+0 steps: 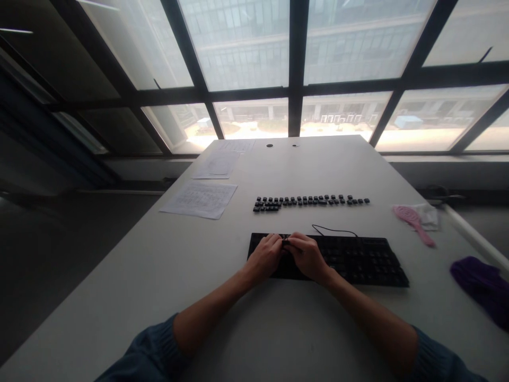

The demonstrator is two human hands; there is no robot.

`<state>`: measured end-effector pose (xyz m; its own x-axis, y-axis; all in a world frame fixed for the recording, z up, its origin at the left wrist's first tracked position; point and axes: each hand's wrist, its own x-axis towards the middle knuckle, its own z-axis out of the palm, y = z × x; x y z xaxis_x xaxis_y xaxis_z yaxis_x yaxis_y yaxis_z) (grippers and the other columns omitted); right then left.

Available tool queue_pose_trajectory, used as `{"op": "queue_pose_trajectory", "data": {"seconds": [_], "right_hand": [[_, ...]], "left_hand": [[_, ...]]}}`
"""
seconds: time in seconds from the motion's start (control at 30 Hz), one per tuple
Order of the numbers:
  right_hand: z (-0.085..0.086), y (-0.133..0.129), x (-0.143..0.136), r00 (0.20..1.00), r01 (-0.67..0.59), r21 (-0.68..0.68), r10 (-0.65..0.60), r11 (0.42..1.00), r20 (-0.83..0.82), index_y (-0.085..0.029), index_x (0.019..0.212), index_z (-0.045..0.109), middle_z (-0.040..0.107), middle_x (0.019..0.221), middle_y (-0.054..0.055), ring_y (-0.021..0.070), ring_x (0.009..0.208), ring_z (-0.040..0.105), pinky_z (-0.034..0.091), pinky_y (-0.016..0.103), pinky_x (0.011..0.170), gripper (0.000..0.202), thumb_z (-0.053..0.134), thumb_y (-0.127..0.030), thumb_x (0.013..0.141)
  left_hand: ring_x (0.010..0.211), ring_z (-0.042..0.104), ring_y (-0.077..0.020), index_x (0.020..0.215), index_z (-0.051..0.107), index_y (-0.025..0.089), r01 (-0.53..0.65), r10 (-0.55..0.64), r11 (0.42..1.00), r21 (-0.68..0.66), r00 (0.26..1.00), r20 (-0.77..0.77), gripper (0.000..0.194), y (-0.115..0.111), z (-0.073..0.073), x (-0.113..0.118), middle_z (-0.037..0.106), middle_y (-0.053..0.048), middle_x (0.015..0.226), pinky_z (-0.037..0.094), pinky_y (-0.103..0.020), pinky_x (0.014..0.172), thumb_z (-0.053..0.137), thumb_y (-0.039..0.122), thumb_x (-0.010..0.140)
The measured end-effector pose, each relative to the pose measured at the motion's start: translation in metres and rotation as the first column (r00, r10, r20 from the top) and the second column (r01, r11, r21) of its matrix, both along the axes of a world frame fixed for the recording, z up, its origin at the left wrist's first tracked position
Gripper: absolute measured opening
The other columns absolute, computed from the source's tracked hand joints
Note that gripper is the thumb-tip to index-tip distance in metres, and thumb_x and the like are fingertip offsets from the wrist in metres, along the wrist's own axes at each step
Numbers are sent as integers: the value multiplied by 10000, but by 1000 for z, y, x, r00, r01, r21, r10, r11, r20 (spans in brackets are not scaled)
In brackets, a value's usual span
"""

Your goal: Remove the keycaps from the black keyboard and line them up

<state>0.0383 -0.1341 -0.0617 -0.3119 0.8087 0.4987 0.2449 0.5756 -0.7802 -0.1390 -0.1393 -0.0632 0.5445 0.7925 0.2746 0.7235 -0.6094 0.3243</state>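
A black keyboard (353, 260) lies on the white table in front of me, its cable looping out behind it. Over its left half, my left hand (267, 253) and my right hand (308, 254) meet with their fingertips almost together. Both hands are closed in a pinch around a small dark piece, which looks like a keycap (285, 242). The fingers partly cover it, and the keys under my hands are hidden. Beyond the keyboard, several loose black keycaps (304, 201) stand in rows on the table.
Printed paper sheets (201, 200) lie along the table's left side. At the right are a pink hairbrush (413, 218) on a white packet (430, 216) and a purple cloth (479, 284). The white table (318, 164) reaches to large windows.
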Motion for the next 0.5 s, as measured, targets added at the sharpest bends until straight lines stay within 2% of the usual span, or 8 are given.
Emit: {"op": "queue_pose_trajectory", "data": {"seconds": [0.3,0.43,0.5], "right_hand": [[7,1,-3,993,115,-18,-115,993,21,-201,683,550,546,715,15,165,672,520,397,279,643,235,537,-215,918],[5,2,-4,984,176,-38,-174,984,42,-202,691,554,558,704,13,170,671,524,389,282,651,224,542,-222,914],[2,4,-3,980,199,-60,-197,978,38,-199,700,568,566,687,9,168,657,520,382,280,637,206,552,-218,904]], "left_hand": [[954,562,-221,968,546,182,-45,44,999,5,995,86,91,-2,3,2,587,-74,1007,471,-380,875,458,202,980],[951,582,-215,1016,562,190,-60,67,997,-49,984,166,76,-3,2,1,601,-72,1043,479,-375,873,526,216,955],[952,590,-218,1073,557,197,-77,89,995,-62,973,211,146,-3,2,0,620,-65,1038,485,-376,868,574,206,928]]}}
